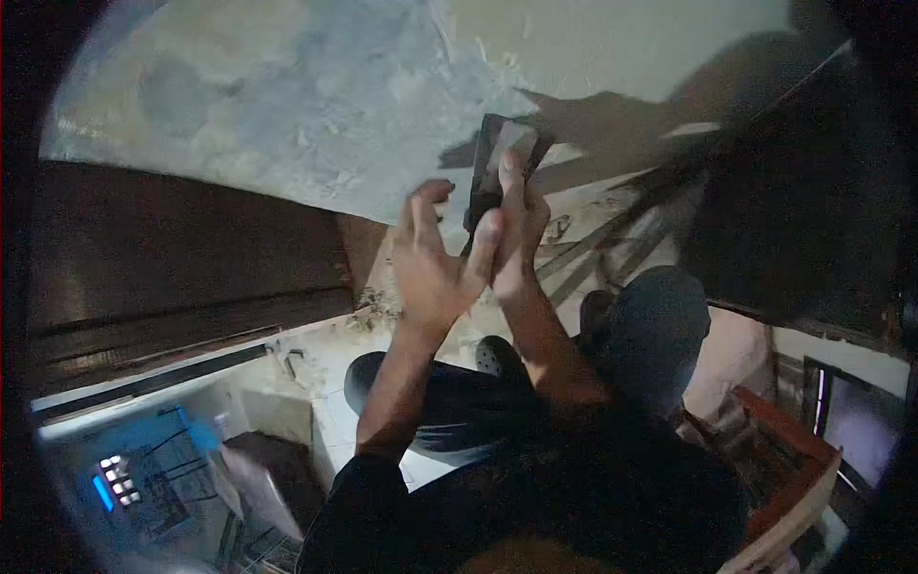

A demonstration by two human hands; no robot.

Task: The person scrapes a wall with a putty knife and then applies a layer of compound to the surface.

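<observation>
My right hand [517, 230] is closed around a flat, wide-bladed scraper [491, 158], its thumb pressed along the face of the blade. The blade points up toward the patchy, grey-and-cream plastered wall [316, 105]. Just left of it, my left hand [428, 263] is raised with its fingers apart and loosely curved, holding nothing. In this view the left thumb overlaps the heel of the right hand. The lower part of the scraper is hidden behind my hands.
Dark panels [191, 258] run below the wall on the left, with another dark surface [803, 182] on the right. My bent knees are over a pale tiled floor [333, 421]. A reddish-brown wooden piece of furniture [789, 435] stands at lower right. Crumbs of debris [378, 311] lie near the wall's foot.
</observation>
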